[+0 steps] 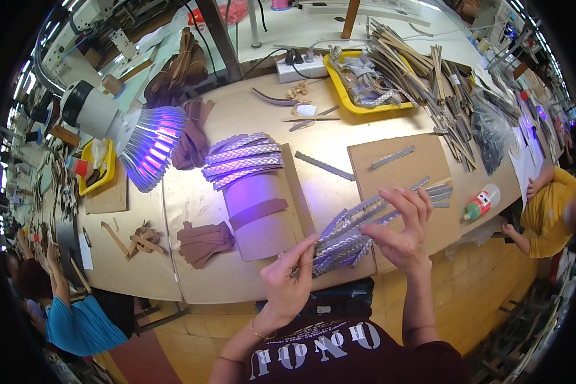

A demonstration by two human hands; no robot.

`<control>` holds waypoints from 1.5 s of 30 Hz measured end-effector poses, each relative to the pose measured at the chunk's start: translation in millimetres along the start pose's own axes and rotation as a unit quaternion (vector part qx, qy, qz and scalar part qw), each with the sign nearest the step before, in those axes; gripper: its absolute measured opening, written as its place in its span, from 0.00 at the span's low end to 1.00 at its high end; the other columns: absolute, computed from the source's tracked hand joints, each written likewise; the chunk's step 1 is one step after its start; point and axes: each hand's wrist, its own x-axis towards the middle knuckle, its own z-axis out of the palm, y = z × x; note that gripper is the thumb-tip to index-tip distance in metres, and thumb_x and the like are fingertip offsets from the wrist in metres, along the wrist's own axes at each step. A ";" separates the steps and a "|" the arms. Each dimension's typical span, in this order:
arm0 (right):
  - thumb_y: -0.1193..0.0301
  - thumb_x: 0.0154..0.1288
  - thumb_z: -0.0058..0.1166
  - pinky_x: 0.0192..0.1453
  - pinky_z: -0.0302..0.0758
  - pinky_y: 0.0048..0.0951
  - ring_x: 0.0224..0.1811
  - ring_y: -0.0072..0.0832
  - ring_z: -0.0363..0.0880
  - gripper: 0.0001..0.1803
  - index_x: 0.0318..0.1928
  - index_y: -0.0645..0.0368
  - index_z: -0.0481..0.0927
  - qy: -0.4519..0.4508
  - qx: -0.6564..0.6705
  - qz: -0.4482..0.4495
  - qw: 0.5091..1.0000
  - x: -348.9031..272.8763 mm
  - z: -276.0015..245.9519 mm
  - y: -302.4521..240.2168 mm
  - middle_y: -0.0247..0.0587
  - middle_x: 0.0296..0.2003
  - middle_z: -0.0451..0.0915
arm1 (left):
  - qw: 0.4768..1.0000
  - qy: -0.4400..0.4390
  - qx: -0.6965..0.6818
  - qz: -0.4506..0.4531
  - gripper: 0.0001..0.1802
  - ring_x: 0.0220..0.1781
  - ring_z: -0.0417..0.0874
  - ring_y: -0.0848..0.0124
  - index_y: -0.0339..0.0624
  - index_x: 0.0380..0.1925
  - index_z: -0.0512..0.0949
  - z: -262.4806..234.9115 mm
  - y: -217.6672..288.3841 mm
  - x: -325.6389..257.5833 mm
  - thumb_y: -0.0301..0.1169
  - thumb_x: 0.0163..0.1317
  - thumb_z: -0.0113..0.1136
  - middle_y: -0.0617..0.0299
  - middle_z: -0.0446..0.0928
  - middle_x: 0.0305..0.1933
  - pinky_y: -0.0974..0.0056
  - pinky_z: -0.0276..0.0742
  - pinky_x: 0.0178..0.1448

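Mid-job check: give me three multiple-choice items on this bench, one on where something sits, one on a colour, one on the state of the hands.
1. Where does the lamp stand?
A. At the table's left end
B. On the yellow tray
C. On the floor

2. What colour is the lamp's light?
A. Green
B. Purple
C. Orange

3. How is the bundle of braided strips held?
A. Lying untouched
B. One hand only
C. Between both hands

Answers:
1 A: the lamp sits at the left end of the table, far from the yellow tray.
2 B: its ribbed head glows purple.
3 C: the left hand pinches the near end of the bundle of braided strips, and the right hand is spread over it.
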 end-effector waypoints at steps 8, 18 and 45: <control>0.73 0.41 0.70 0.64 0.64 0.46 0.59 0.41 0.71 0.15 0.31 0.37 0.86 0.038 -0.034 -0.033 0.998 -8.6 -6.6 3.8 0.37 0.55 0.77 | 0.994 0.054 -0.078 -0.061 0.12 0.32 0.85 0.76 0.34 0.49 0.82 3.4 -4.1 4.8 0.23 0.67 0.59 0.54 0.85 0.32 0.70 0.80 0.38; 0.72 0.46 0.67 0.57 0.63 0.36 0.40 0.26 0.80 0.19 0.42 0.41 0.87 0.112 -0.023 -0.002 0.993 -3.3 -17.6 -12.2 0.31 0.43 0.82 | 0.985 -0.079 0.144 0.055 0.23 0.57 0.83 0.56 0.33 0.59 0.74 14.2 -1.4 7.7 0.23 0.63 0.62 0.38 0.68 0.67 0.59 0.80 0.56; 0.70 0.49 0.69 0.51 0.60 0.34 0.35 0.20 0.77 0.17 0.43 0.43 0.87 0.075 0.116 -0.069 0.988 67.4 54.0 -76.0 0.24 0.37 0.82 | 0.853 0.071 -0.507 -0.102 0.23 0.56 0.82 0.61 0.29 0.65 0.66 -66.0 -10.9 31.3 0.35 0.78 0.41 0.43 0.77 0.58 0.57 0.80 0.61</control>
